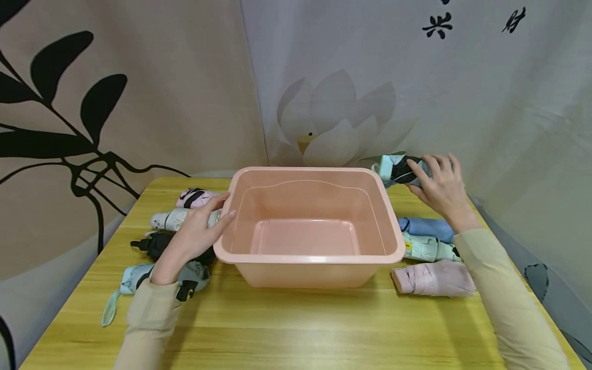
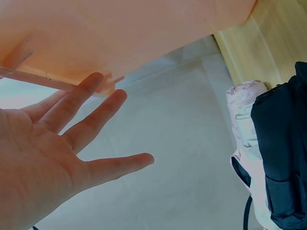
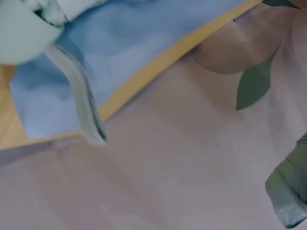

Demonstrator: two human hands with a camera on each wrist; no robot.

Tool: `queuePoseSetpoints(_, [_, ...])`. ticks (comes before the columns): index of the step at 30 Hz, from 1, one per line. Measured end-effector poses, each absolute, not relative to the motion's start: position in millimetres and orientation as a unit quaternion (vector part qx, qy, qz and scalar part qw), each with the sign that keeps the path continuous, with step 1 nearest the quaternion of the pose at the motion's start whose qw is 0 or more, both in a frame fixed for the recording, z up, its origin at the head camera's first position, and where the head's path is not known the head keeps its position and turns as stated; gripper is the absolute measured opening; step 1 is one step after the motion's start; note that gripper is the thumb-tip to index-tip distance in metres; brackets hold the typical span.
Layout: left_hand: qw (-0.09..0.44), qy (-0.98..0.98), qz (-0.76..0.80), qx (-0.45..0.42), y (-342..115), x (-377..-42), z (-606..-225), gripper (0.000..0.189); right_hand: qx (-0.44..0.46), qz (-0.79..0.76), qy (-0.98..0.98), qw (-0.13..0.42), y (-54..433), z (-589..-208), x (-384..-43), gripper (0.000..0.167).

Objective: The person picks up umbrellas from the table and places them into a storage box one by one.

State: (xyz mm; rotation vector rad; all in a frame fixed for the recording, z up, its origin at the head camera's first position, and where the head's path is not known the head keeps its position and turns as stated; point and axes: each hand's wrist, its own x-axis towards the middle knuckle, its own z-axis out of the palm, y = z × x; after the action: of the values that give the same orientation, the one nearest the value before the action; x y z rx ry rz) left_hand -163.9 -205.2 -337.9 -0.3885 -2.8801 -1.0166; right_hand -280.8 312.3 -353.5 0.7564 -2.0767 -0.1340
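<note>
The pale grey fabric curtain with a printed white lotus [image 1: 485,92] bears, at its upper right, a black brush-style character of spreading dabs round a crossing stroke [image 1: 437,25] and a slanted black cursive character [image 1: 514,19], with part of another black mark [image 1: 445,1] cut off by the top edge; none can be read with certainty. On the mint-green folded fabric umbrella [image 1: 430,250] sits a small yellow label [image 1: 408,246], its print too small to read.
</note>
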Motion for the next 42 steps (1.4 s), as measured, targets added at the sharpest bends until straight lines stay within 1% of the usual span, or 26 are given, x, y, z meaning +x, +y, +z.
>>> queuePoseSetpoints(4, [0.034, -0.936, -0.328, -0.126, -205, -164, -338, 0.063, 0.319, -0.059, -0.817, 0.477, 309, -342, -278, 0.052])
queuePoseSetpoints(6, [0.036, -0.936, -0.327, -0.126, -205, -164, -338, 0.063, 0.322, -0.054, -0.810, 0.488, 307, -336, -276, 0.052])
queuePoseSetpoints(12, [0.038, -0.935, -0.329, -0.124, -204, -165, -338, 0.062, 0.341, -0.051, -0.794, 0.500, 298, -321, -272, 0.050])
queuePoseSetpoints(22, [0.037, -0.935, -0.329, -0.123, -204, -165, -339, 0.061, 0.386, -0.080, -0.754, 0.526, 268, -294, -269, 0.037])
queuePoseSetpoints(24, [0.036, -0.935, -0.330, -0.123, -204, -164, -338, 0.061, 0.392, -0.086, -0.746, 0.531, 260, -289, -268, 0.040])
queuePoseSetpoints(26, [0.035, -0.935, -0.330, -0.123, -204, -164, -338, 0.060, 0.401, -0.088, -0.738, 0.536, 252, -284, -268, 0.048])
queuePoseSetpoints(28, [0.034, -0.936, -0.330, -0.121, -204, -163, -337, 0.060, 0.409, -0.094, -0.729, 0.540, 243, -280, -268, 0.052])
queuePoseSetpoints(33, [0.029, -0.938, -0.326, -0.115, -204, -162, -335, 0.060, 0.426, -0.102, -0.706, 0.556, 222, -273, -268, 0.038])
queuePoseSetpoints(36, [0.025, -0.940, -0.321, -0.112, -203, -161, -333, 0.061, 0.435, -0.106, -0.700, 0.556, 211, -270, -268, 0.037])
queuePoseSetpoints(40, [0.019, -0.943, -0.312, -0.109, -203, -161, -331, 0.062, 0.450, -0.108, -0.696, 0.549, 198, -267, -269, 0.031])
queuePoseSetpoints(42, [0.017, -0.945, -0.308, -0.109, -203, -161, -329, 0.061, 0.460, -0.104, -0.692, 0.547, 191, -267, -269, 0.031])
